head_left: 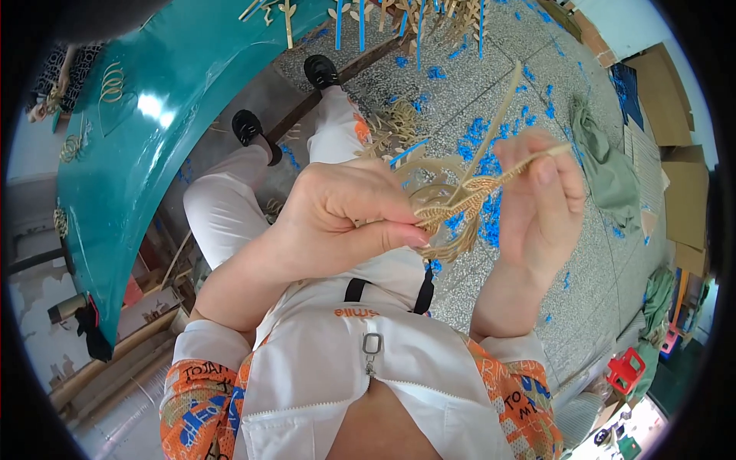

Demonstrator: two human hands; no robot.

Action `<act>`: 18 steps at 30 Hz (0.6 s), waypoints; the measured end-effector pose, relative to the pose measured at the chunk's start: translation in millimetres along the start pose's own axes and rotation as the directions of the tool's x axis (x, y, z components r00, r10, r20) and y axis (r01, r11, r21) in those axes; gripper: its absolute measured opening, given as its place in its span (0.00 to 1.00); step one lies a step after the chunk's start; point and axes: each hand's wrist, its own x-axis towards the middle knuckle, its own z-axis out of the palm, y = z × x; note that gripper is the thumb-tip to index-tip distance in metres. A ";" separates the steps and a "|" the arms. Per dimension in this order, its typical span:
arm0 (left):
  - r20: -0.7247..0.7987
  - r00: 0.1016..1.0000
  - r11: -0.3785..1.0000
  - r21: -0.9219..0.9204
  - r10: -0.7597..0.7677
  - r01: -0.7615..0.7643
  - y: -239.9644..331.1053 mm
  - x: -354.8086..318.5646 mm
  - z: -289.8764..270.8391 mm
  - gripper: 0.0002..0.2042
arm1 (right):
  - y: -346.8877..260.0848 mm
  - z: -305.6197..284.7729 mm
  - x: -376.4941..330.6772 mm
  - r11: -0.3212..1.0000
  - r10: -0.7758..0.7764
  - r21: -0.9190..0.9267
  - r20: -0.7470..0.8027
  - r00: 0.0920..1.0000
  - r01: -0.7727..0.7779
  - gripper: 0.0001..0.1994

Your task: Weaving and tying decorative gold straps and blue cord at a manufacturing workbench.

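Observation:
In front of my lap hangs a tan woven piece of narrow, flat, straw-like strips, tightly plaited in its middle. My left hand is closed on its left end, thumb against bent fingers. My right hand pinches a strip at the right side between thumb and fingers. One long loose strip sticks up from the weave, and several others curl behind and below it. Where my left fingers close, part of the weave is hidden.
A glossy teal table curves along my left, with coiled tan strips on it. Another person's hand is beyond. Blue scraps litter the speckled floor. Green cloth, cardboard boxes and a red plastic stool stand or lie right.

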 end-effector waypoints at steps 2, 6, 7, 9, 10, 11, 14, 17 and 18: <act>0.019 1.000 1.000 -0.019 0.013 -0.012 0.6 -0.5 -1.4 0.06 | 5.2 4.5 2.3 1.000 -0.007 -0.007 -0.013 1.000 0.007 0.10; 0.041 0.998 0.998 -0.042 0.040 -0.039 1.4 -0.4 -3.0 0.07 | 4.6 23.5 4.1 0.988 0.119 0.110 -0.127 0.985 -0.105 0.09; 0.048 0.997 0.998 -0.042 0.053 -0.051 2.1 -0.2 -2.9 0.07 | 4.6 25.6 3.0 0.989 0.116 0.107 -0.130 0.985 -0.102 0.09; 0.047 0.997 0.997 -0.038 0.067 -0.066 0.5 -1.0 -2.6 0.07 | 4.8 28.3 1.4 0.982 0.135 0.145 -0.121 0.984 -0.117 0.09; 0.043 0.996 0.996 -0.035 0.078 -0.077 -0.7 -1.8 -2.3 0.07 | 6.1 30.0 0.0 0.983 0.130 0.143 -0.121 0.984 -0.112 0.09; 0.045 0.995 0.996 -0.033 0.084 -0.082 -1.1 -2.4 -2.8 0.07 | 8.4 32.3 -1.2 0.990 0.091 0.123 -0.145 0.985 -0.073 0.12; 0.034 0.996 0.996 0.025 0.079 -0.080 -1.5 -3.4 -3.2 0.08 | 7.3 38.9 -2.1 0.999 0.013 0.053 -0.193 0.981 -0.002 0.18; 0.037 0.996 0.994 0.065 0.080 -0.082 -1.5 -2.4 -3.5 0.08 | 5.8 46.0 -0.9 0.998 -0.061 0.008 -0.228 0.972 0.065 0.24; 0.031 0.995 0.990 0.104 0.091 -0.094 -2.4 -2.6 -4.3 0.07 | 6.6 47.8 0.2 0.995 -0.090 0.012 -0.242 0.966 0.096 0.27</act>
